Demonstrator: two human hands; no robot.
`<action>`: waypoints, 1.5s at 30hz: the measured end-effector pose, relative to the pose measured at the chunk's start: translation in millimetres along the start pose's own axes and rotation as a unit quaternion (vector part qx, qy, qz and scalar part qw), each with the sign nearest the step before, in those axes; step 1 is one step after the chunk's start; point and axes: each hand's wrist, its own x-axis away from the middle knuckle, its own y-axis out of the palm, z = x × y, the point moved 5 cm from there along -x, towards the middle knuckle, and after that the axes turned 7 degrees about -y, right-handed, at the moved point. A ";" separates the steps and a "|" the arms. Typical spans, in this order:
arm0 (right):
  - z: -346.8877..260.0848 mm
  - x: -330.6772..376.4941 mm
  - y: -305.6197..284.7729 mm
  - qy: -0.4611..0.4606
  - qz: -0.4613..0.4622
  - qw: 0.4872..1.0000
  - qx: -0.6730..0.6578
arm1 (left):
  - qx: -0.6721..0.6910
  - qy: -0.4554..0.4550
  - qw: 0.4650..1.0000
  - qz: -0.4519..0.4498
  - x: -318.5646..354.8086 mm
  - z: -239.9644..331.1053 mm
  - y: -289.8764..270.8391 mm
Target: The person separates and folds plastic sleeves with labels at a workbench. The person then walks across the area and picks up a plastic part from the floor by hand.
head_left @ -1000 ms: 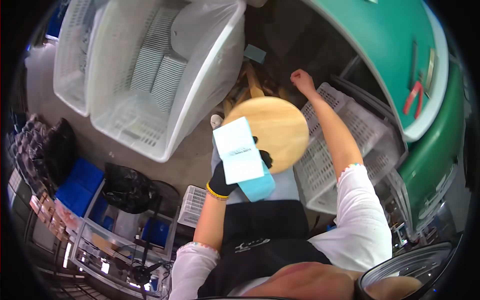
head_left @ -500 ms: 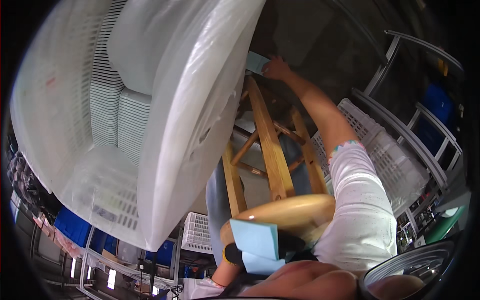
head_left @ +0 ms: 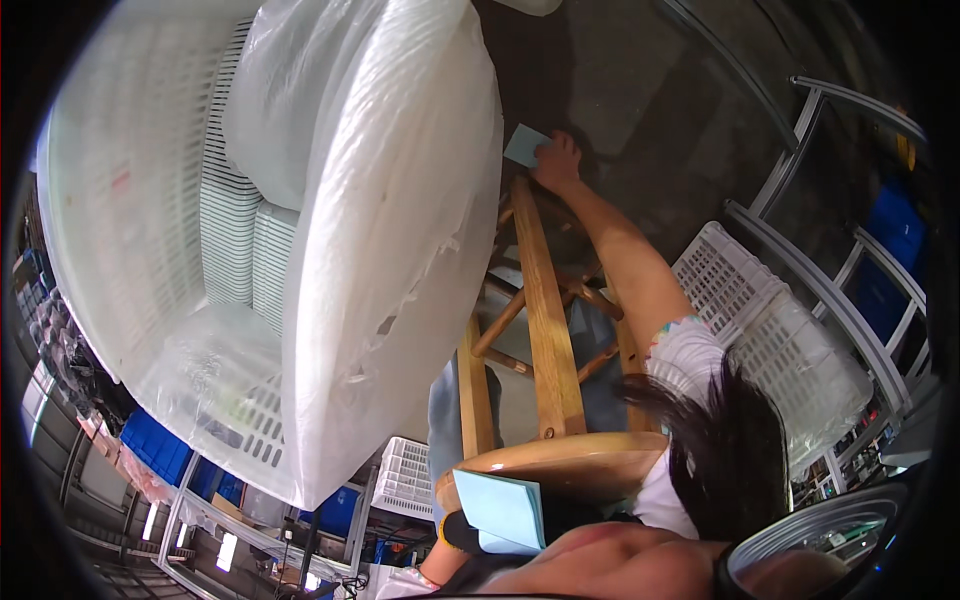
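My right hand reaches out at the far end of the wooden stool. Its fingers are closed on the edge of a flat light-blue sheet. Close to me, my left forearm wears a yellow band at the wrist. A small stack of light-blue folded sheets stands by that wrist, over the edge of the stool's round seat. The sheets and something black hide the left hand's fingers, so I cannot see their grip.
On the left, a large white slotted crate holds rows of stacked thin pale pieces and a clear plastic liner bulging toward the stool. White crates stand right, beside metal frames. Another white crate is beyond the seat.
The whole view has shifted a little. My right hand still grips its sheet, which now shows clear of the plastic liner. Dark strands of hair have come in front of my right sleeve.
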 end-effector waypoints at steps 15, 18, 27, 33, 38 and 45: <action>10.7 -2.2 8.2 0.057 0.065 0.996 -0.012 | 0.007 0.024 0.999 0.033 -20.6 -6.9 -11.2; 7.7 -1.1 12.3 0.068 0.097 0.993 -0.016 | 0.006 0.022 0.999 0.038 -23.3 -7.8 -13.8; 7.5 0.5 18.6 0.115 0.130 0.961 -0.217 | -0.002 0.018 0.999 0.034 -32.5 -4.0 -15.5; -5.3 49.6 -43.9 0.022 0.142 0.930 -0.338 | -0.017 0.048 0.999 0.004 -28.6 5.7 -11.2; -38.2 170.0 -220.1 -0.087 0.243 0.857 -0.445 | -0.399 0.192 0.897 0.019 -6.9 33.1 20.0; -96.2 382.7 -484.5 -0.182 0.274 0.785 -0.525 | 0.001 -0.081 0.959 -0.271 67.5 -0.6 152.4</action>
